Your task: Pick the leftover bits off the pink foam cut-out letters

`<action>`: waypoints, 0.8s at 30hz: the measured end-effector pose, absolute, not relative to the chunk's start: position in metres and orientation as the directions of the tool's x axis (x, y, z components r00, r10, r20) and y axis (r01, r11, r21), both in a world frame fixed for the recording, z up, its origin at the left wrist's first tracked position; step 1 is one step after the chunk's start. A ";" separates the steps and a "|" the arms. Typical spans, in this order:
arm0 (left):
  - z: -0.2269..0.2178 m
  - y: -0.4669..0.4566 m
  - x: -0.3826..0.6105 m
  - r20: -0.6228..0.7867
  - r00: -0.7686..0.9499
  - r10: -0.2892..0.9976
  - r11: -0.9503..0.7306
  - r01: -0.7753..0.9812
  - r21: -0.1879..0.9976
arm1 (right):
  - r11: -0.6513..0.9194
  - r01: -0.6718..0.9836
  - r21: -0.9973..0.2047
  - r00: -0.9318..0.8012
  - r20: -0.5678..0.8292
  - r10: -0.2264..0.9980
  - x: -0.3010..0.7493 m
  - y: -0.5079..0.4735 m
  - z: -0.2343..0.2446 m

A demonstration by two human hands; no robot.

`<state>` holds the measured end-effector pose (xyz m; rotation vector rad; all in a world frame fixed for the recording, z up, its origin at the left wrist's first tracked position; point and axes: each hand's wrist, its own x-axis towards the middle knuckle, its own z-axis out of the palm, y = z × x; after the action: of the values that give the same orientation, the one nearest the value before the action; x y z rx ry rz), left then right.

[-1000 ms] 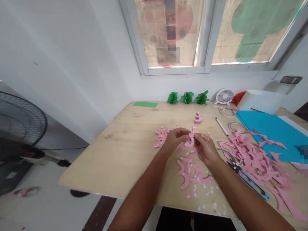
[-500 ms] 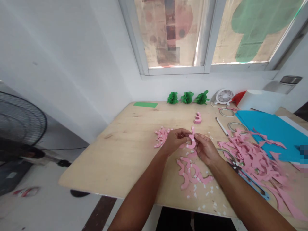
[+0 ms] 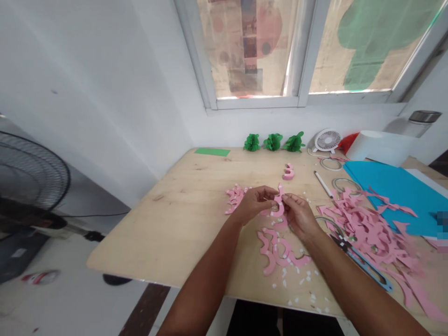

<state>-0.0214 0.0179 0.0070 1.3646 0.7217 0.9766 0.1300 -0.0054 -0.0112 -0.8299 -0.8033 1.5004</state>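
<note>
Both my hands meet over the middle of the wooden table point(image 3: 182, 224). My left hand point(image 3: 252, 204) and my right hand point(image 3: 298, 215) pinch a curved pink foam piece point(image 3: 279, 203) between their fingertips, holding it just above the tabletop. Below my hands lie more curved pink foam pieces point(image 3: 276, 249) among small white scraps. A small heap of similar pink pieces point(image 3: 235, 197) sits just left of my left hand. A little stack of pink pieces point(image 3: 288, 172) rests farther back.
Pink foam offcuts point(image 3: 371, 231) pile up on the right over blue-handled scissors point(image 3: 364, 263) and a blue sheet point(image 3: 395, 186). A white pen point(image 3: 322, 184), tape rings, a small white fan point(image 3: 326, 140) and three green paper pompoms point(image 3: 273, 142) stand at the back. A floor fan point(image 3: 28, 186) stands left.
Both hands stay pinched on the pink piece with only slight finger movement; the view has shifted a little.
</note>
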 end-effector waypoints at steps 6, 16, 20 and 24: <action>0.005 0.018 -0.018 0.099 0.422 0.901 -0.009 -0.210 0.978 | -0.090 -0.483 -0.871 -0.072 -0.063 0.995 0.130 -0.005 -0.013; 0.003 0.017 -0.012 0.139 0.349 0.927 -0.051 -0.248 0.967 | -0.055 -0.412 -0.909 -0.036 -0.044 0.998 0.127 -0.007 -0.010; 0.002 0.018 -0.010 0.152 0.342 0.927 -0.064 -0.256 0.965 | -0.021 -0.356 -0.934 0.005 -0.025 1.000 0.127 -0.006 -0.012; -0.001 0.019 -0.009 0.150 0.329 0.933 -0.063 -0.260 0.963 | -0.018 -0.329 -0.944 0.008 -0.021 1.000 0.127 -0.005 -0.013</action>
<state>-0.0087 0.0188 -0.0012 1.2485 0.7174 1.1292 0.1269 -0.0054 -0.0131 -0.9774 -0.9412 1.3558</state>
